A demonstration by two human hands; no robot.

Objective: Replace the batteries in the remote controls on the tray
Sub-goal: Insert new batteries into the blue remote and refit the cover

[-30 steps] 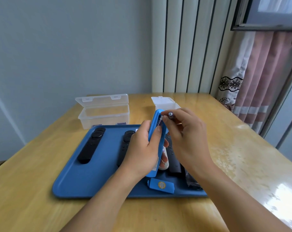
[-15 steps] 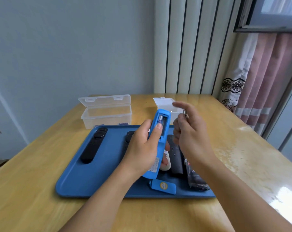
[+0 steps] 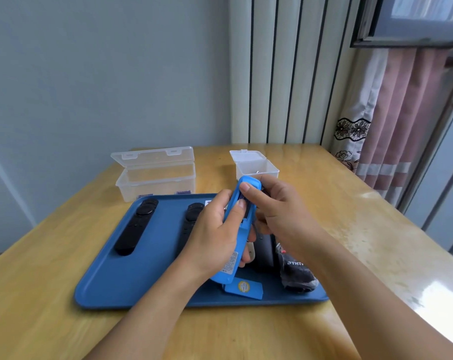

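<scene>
A person's left hand [image 3: 212,237] grips a bright blue remote control [image 3: 242,224] tilted upright above the blue tray [image 3: 111,281], back side facing up with its battery compartment open, the thumb pressed against the compartment's edge. The right hand [image 3: 280,219] meets the remote near its top end, forefinger curled onto the casing; whether it pinches a battery cannot be told. The remote's detached blue cover [image 3: 243,289] (it carries a round yellow sticker, its print too small to read) lies on the tray near the front edge. A white label with fine, illegible text sits low on the remote's side. Two black remotes [image 3: 137,226] lie at the tray's left half, one partly hidden by the left hand, and a dark wrapped pack [image 3: 295,271] with white lettering rests at the right edge. Behind the tray, on the wooden table [image 3: 350,219], stand a large clear box [image 3: 155,175] and a small clear box [image 3: 256,165], both with lids open.
</scene>
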